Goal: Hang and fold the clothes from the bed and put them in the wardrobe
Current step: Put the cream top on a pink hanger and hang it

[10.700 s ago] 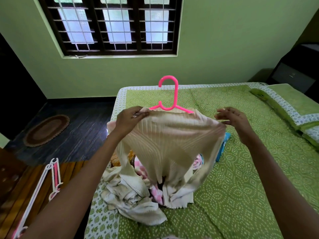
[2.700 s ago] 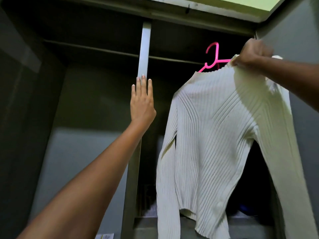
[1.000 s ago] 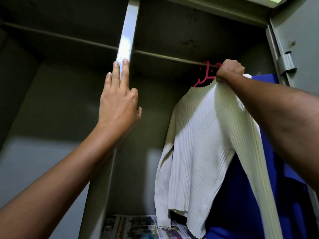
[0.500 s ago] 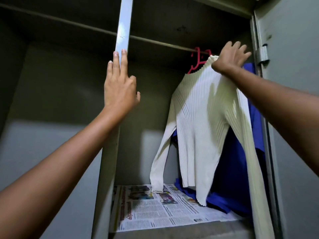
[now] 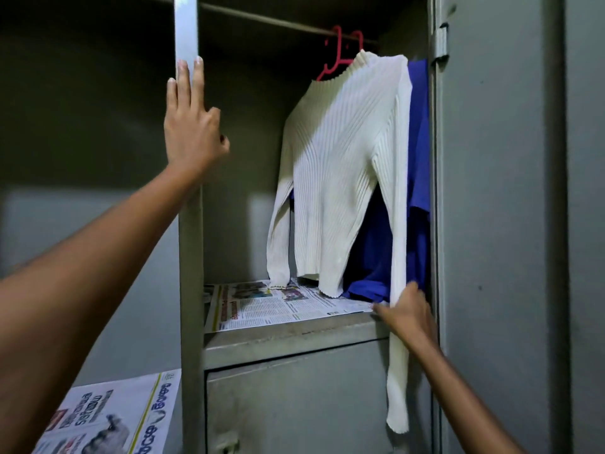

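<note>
We are pressing our left hand (image 5: 191,126) flat, fingers straight, against the wardrobe's upright post (image 5: 186,27), likely to steady ourselves. The white sweater (image 5: 340,165) is hanging on its pink hanger (image 5: 334,60) from the rail (image 5: 262,19), at the shelf's right end, just in front of a blue garment (image 5: 417,126). Our right hand (image 5: 407,317) is touching the sleeve (image 5: 397,371) that is dangling over the newspaper-lined shelf's front edge (image 5: 288,335), seemingly to tuck it inside; whether it is gripping, we cannot tell.
</note>
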`<state>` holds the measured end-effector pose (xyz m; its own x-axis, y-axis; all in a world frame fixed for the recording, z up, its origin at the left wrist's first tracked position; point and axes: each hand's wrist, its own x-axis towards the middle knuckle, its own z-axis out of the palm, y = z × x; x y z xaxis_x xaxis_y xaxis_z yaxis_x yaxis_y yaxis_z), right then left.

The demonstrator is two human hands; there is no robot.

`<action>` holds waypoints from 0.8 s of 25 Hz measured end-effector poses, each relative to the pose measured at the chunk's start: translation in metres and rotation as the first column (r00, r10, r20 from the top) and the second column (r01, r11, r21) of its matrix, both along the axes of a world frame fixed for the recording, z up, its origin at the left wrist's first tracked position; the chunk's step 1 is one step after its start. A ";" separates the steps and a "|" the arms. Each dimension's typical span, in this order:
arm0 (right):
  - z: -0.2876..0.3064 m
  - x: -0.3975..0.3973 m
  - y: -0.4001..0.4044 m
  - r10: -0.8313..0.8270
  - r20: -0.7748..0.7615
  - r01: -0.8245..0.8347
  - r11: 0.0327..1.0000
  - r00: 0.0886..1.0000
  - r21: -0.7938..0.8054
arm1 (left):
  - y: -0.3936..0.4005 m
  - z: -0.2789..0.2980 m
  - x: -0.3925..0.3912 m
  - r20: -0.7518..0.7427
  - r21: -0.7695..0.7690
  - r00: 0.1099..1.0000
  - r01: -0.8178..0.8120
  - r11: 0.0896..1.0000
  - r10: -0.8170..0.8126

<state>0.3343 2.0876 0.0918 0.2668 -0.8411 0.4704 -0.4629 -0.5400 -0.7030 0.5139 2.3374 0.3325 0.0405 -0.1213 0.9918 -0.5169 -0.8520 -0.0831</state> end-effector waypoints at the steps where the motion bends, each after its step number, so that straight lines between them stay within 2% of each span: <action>1: -0.019 -0.005 -0.004 -0.001 -0.078 0.001 1.000 0.997 -0.002 | 0.000 0.000 0.000 0.004 -0.001 1.000 -0.003 1.000 0.003; 2: -0.030 -0.009 -0.009 -0.008 -0.110 0.006 1.000 0.994 -0.020 | 0.000 0.000 0.000 0.007 0.009 1.000 -0.009 1.000 0.009; 5: -0.017 -0.020 -0.010 0.039 -0.057 -0.039 0.999 0.998 -0.014 | -0.001 -0.003 -0.004 0.014 0.082 0.999 -0.034 0.996 0.033; 7: 0.005 -0.022 -0.003 0.203 0.078 -0.209 0.976 0.976 0.069 | -0.001 -0.004 -0.006 0.014 0.112 0.999 -0.048 0.993 0.046; 8: 0.018 -0.020 0.004 0.306 0.194 -0.335 0.932 0.932 0.137 | -0.002 -0.004 -0.006 0.011 0.118 0.998 -0.057 0.991 0.056; 10: 0.045 -0.008 0.016 0.427 0.475 -0.582 0.775 0.769 0.247 | -0.002 -0.003 -0.004 0.002 0.127 0.998 -0.067 0.990 0.067; 11: 0.061 0.004 0.018 0.433 0.592 -0.677 0.681 0.680 0.279 | -0.002 -0.003 -0.002 0.003 0.129 0.998 -0.066 0.989 0.066; 14: 0.106 0.053 0.014 0.353 0.830 -0.871 0.403 0.432 0.282 | -0.003 -0.002 0.004 0.029 0.116 0.998 -0.063 0.991 0.060; 15: 0.115 0.067 0.012 0.303 0.872 -0.897 0.344 0.385 0.277 | -0.004 -0.002 0.006 0.042 0.109 0.997 -0.062 0.992 0.058; 16: 0.121 0.079 0.010 0.278 0.880 -0.900 0.321 0.386 0.294 | -0.004 -0.003 0.008 0.052 0.104 0.997 -0.061 0.993 0.055; 17: 0.122 0.088 0.006 0.283 0.843 -0.868 0.347 0.458 0.355 | -0.004 -0.003 0.010 0.060 0.101 0.997 -0.060 0.993 0.054; 19: 0.115 0.098 -0.005 0.337 0.665 -0.742 0.385 0.667 0.549 | -0.005 -0.003 0.011 0.071 0.095 0.996 -0.063 0.993 0.057; 20: 0.109 0.099 -0.008 0.371 0.560 -0.670 0.349 0.741 0.655 | -0.006 -0.003 0.011 0.079 0.091 0.995 -0.067 0.994 0.060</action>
